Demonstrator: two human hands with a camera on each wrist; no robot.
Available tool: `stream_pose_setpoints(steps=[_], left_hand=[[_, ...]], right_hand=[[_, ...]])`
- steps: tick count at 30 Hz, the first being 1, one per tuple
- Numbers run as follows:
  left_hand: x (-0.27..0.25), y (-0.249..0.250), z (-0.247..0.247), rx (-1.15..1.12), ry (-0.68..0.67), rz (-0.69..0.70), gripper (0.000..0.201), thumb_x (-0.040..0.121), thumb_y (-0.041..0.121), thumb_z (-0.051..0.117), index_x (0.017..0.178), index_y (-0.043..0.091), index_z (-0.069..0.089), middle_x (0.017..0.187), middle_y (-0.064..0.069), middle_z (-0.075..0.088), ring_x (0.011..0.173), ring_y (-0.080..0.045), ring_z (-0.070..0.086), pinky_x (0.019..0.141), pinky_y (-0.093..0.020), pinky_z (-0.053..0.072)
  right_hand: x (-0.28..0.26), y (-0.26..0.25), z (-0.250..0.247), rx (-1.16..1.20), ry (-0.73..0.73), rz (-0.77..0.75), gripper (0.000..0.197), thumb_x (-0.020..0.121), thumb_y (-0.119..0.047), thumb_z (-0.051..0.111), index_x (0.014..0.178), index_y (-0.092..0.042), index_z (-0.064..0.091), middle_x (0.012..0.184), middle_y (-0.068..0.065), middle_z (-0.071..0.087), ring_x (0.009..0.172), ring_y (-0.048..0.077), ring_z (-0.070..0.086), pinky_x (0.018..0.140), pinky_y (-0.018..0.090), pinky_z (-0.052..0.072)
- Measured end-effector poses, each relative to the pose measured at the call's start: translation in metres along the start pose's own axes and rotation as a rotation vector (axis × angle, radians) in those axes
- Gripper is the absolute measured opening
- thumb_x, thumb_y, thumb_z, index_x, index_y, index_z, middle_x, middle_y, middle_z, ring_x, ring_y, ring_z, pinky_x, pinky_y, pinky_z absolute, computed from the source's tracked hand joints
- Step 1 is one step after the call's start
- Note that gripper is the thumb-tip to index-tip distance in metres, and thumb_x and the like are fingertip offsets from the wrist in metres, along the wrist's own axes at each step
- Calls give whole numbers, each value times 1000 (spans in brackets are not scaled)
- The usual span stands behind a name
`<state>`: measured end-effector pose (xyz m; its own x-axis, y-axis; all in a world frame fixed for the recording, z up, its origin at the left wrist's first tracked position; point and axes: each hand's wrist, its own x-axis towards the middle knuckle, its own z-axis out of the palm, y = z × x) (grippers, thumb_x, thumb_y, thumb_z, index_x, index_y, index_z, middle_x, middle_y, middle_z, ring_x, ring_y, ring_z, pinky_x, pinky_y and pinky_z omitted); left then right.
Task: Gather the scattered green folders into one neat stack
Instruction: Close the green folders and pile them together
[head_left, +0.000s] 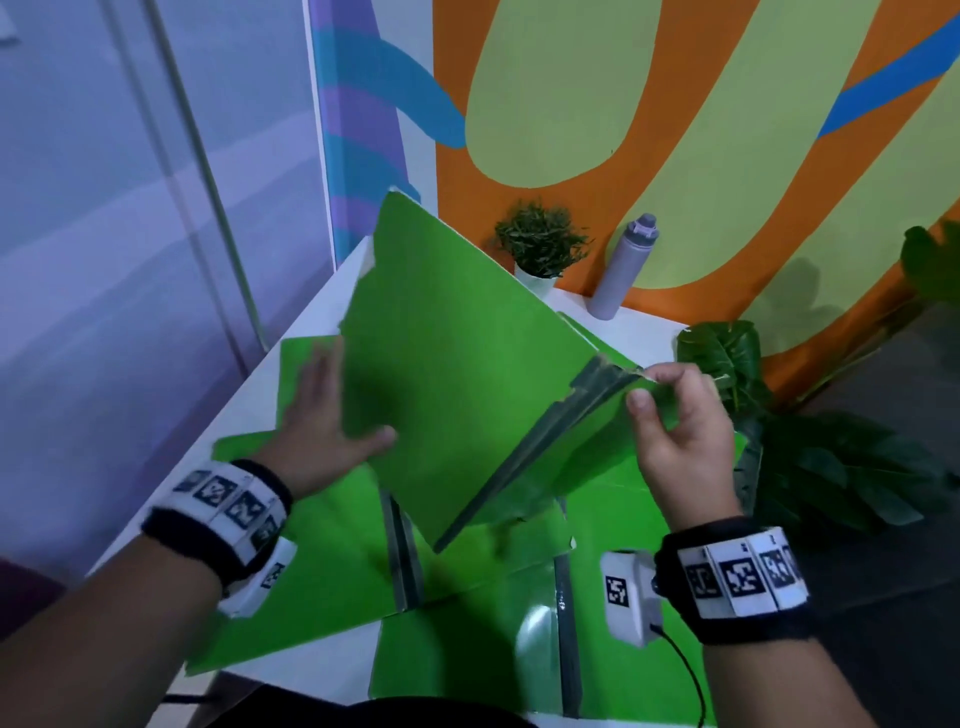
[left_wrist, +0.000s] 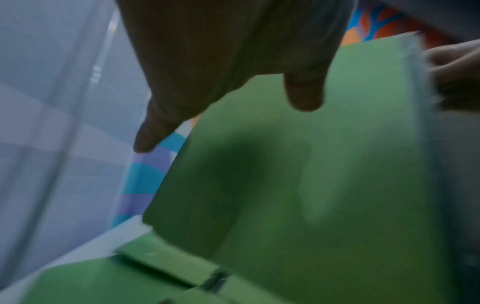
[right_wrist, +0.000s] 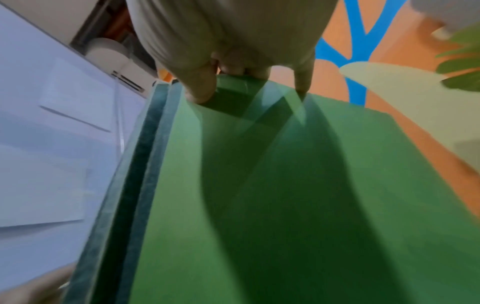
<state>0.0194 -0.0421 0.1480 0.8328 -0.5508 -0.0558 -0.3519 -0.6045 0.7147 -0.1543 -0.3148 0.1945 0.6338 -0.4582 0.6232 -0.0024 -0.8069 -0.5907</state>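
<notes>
A bundle of green folders (head_left: 457, 353) stands tilted on edge above the white table (head_left: 332, 291), its dark spines facing me. My right hand (head_left: 670, 410) pinches the bundle's upper corner between thumb and fingers; the right wrist view shows those fingertips (right_wrist: 200, 90) clamped over the folder edge (right_wrist: 259, 185). My left hand (head_left: 332, 415) lies flat against the bundle's left face, fingers straight; in the left wrist view the green cover (left_wrist: 285, 185) fills the frame below the hand (left_wrist: 233, 61). Several more green folders (head_left: 322, 582) lie spread flat underneath.
A small potted plant (head_left: 540, 244) and a grey bottle (head_left: 623, 265) stand at the table's far edge by the painted wall. A large leafy plant (head_left: 810, 431) stands off the right side. The table's left edge borders a glass partition.
</notes>
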Motion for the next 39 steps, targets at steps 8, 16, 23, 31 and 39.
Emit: stream_pose_setpoints(steps=[8, 16, 23, 31, 39], left_hand=[[-29, 43, 59, -203, -91, 165, 45, 92, 19, 54, 129, 42, 43, 98, -1, 68, 67, -12, 56, 63, -34, 53], [-19, 23, 49, -629, -67, -166, 26, 93, 13, 51, 115, 26, 54, 111, 6, 61, 114, -18, 52, 103, -44, 37], [-21, -52, 115, 11, -300, -251, 64, 81, 44, 65, 135, 17, 43, 141, -5, 49, 127, -22, 49, 105, -37, 42], [-50, -116, 154, 634, -481, -127, 99, 77, 42, 68, 150, 29, 2, 161, -11, 5, 146, -36, 13, 109, -52, 36], [-65, -108, 101, 617, -384, 7, 83, 90, -8, 37, 149, 37, 1, 159, -22, 5, 132, -32, 45, 102, -36, 48]], right_hand=[[-15, -37, 43, 153, 14, -132, 17, 90, -39, 52, 99, -25, 57, 97, -33, 51, 93, 13, 51, 85, 56, 43], [-52, 25, 53, 305, -248, 684, 86, 86, -26, 62, 147, -37, 2, 159, 9, 7, 144, 17, 10, 117, 49, 16], [-99, 63, 54, 176, -209, 954, 55, 92, -10, 53, 141, -23, 31, 152, 17, 27, 138, 30, 30, 110, 51, 31], [-119, 97, 36, 60, -134, 1045, 56, 91, -7, 52, 143, -17, 32, 153, 13, 29, 139, 32, 29, 110, 47, 27], [-126, 106, 25, 77, -132, 1094, 58, 91, -7, 52, 144, -17, 30, 152, 12, 30, 138, 33, 30, 110, 50, 28]])
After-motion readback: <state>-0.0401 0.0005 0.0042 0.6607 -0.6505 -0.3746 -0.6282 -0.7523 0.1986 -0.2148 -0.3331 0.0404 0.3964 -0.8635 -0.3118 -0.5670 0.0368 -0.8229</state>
